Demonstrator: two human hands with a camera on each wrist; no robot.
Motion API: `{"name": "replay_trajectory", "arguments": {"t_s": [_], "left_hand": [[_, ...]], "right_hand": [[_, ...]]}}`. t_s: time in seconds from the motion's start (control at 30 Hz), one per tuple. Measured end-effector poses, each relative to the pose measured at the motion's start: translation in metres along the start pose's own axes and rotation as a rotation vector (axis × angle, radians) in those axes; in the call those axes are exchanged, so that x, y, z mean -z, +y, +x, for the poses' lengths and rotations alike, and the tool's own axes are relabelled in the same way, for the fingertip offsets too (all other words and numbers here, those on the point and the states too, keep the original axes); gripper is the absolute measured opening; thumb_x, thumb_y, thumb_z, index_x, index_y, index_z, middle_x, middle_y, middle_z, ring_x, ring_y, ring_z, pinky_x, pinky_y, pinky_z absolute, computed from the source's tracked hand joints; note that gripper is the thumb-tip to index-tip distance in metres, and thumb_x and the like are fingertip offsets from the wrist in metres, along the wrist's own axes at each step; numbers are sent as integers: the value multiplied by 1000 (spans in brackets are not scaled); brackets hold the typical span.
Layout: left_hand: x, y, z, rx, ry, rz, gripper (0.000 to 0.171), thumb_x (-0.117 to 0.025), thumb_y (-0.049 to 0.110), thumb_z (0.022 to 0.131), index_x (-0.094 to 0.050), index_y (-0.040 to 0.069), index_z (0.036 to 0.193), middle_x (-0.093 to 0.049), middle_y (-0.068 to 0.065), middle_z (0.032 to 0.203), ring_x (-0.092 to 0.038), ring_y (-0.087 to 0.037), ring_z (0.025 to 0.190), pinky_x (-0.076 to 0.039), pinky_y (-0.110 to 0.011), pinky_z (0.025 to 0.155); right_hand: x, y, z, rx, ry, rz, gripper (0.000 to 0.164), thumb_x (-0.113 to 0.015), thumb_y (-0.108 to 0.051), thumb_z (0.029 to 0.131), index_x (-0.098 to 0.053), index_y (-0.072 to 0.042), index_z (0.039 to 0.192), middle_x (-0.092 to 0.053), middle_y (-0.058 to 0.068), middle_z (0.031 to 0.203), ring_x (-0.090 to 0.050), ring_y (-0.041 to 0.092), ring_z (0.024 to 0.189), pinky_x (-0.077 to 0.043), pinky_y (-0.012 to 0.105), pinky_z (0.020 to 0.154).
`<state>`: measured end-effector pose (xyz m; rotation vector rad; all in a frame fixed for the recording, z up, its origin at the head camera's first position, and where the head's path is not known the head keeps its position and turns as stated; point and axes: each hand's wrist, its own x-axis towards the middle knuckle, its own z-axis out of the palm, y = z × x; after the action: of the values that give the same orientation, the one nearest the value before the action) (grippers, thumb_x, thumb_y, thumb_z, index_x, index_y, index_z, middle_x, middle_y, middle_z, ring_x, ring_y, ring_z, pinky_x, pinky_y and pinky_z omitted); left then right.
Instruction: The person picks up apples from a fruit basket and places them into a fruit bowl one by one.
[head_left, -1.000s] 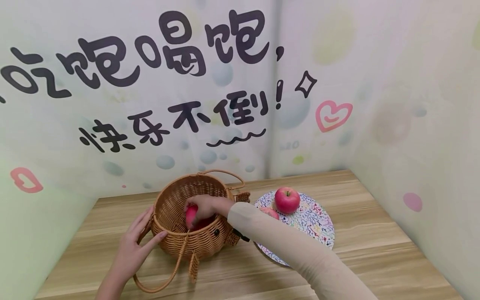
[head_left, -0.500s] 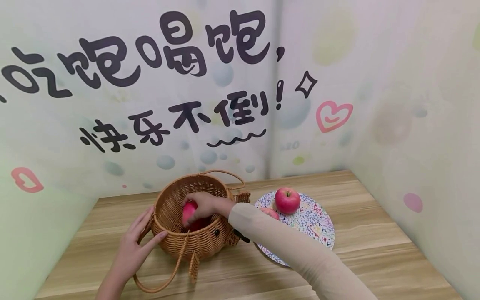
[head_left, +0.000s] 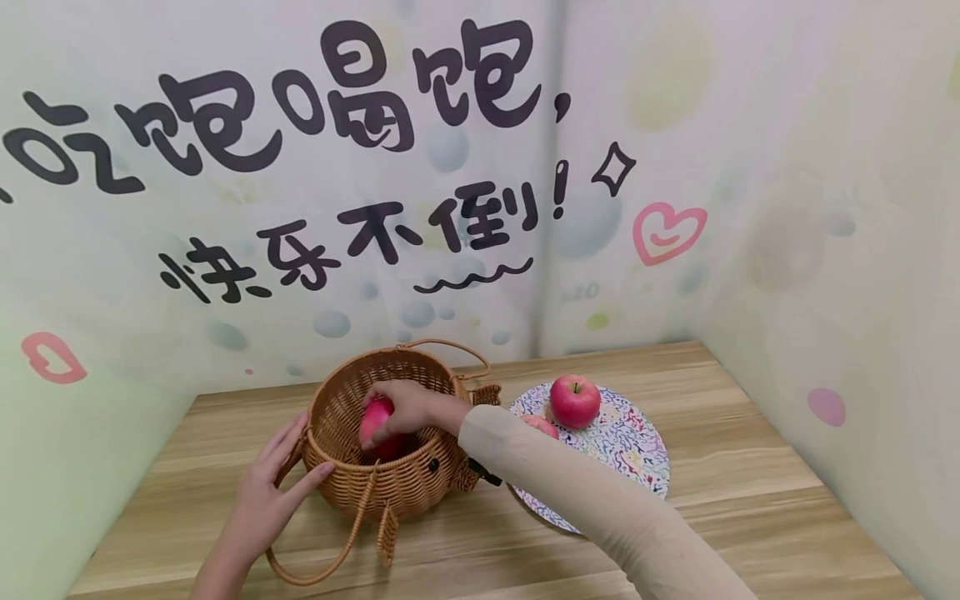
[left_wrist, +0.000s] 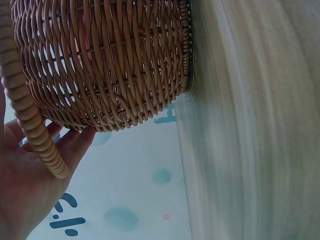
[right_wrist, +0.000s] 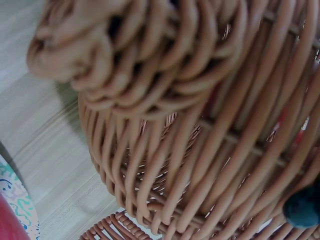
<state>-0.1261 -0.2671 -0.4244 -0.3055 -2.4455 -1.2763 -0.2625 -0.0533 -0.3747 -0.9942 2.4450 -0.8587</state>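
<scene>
A brown wicker basket point(head_left: 352, 483) stands on the table, with a round black eye point(head_left: 433, 465) on its side. Inside it, my right hand point(head_left: 405, 407) grips a red apple point(head_left: 374, 423), fingers and thumb bent around it. What lies beneath that hand is mostly hidden; red shows through the weave in both wrist views. My left hand point(head_left: 264, 493) rests against the basket's left side, fingers fairly straight, thumb at the rim. One basket handle point(left_wrist: 30, 110) crosses in front of the left palm in the left wrist view.
Right of the basket lies a round patterned plate point(head_left: 637, 454). It bears a red apple point(head_left: 574, 402) and a second apple point(head_left: 541, 426), partly behind my right sleeve point(head_left: 585, 483). A printed wall point(head_left: 480, 325) closes off the wooden table's point(head_left: 750, 467) back.
My right hand and the apple in it have shifted slightly left and upward in the head view, within the basket. My left hand and the basket have stayed put.
</scene>
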Motion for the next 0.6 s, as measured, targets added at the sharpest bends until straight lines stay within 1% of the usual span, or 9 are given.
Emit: {"name": "replay_trajectory", "arguments": {"t_s": [0.07,0.13,0.3,0.33,0.4,0.47,0.53,0.6], "left_hand": [[0,0,0,1,0,3,76,-78,3,95,-42,4,162,-40,-28,162,-47,-35,142,-38,0,99],[0,0,0,10,-2,14,76,-78,4,95,-42,4,162,-40,-28,162,-45,-41,141,-37,0,98],[1,1,0,22,-4,29,76,-78,5,95,-42,4,162,-40,-28,162,-45,-44,141,-36,1,98],[0,1,0,19,-2,22,76,-78,4,95,-42,4,162,-40,-28,162,-44,-51,138,-36,1,98],[0,0,0,16,-1,20,76,-78,4,95,-42,4,162,-40,-28,162,-44,-51,138,-37,1,98],[0,0,0,10,1,13,76,-78,3,95,-42,5,162,-41,-28,161,-45,-46,138,-38,0,98],[0,0,0,8,2,15,76,-78,4,95,-42,6,162,-41,-27,161,-49,-26,141,-38,0,98],[0,-1,0,3,2,13,76,-78,5,95,-42,7,162,-42,-27,161,-46,-4,139,-38,-1,99]], "right_hand": [[-1,0,1,1,8,7,60,-90,-26,86,-64,-9,136,-65,11,132,-61,14,102,-53,19,79],[-1,1,1,1,16,14,59,-90,-26,86,-64,-9,136,-65,11,132,-61,14,102,-53,20,79],[-1,1,2,7,29,26,59,-90,-25,86,-63,-8,136,-65,12,132,-62,15,102,-54,19,79],[-1,1,2,10,31,26,59,-90,-25,86,-63,-7,136,-65,12,132,-62,15,103,-54,19,79],[-1,1,2,13,35,21,59,-90,-25,86,-63,-7,136,-65,12,132,-62,15,103,-53,19,79],[0,1,3,13,40,19,59,-90,-25,86,-63,-7,136,-65,12,133,-62,15,103,-53,19,79],[0,1,3,13,46,16,59,-90,-25,86,-63,-7,135,-65,12,132,-62,15,103,-54,19,79],[0,0,3,14,49,13,59,-90,-26,86,-63,-7,135,-65,12,132,-62,15,103,-54,19,79]]}}
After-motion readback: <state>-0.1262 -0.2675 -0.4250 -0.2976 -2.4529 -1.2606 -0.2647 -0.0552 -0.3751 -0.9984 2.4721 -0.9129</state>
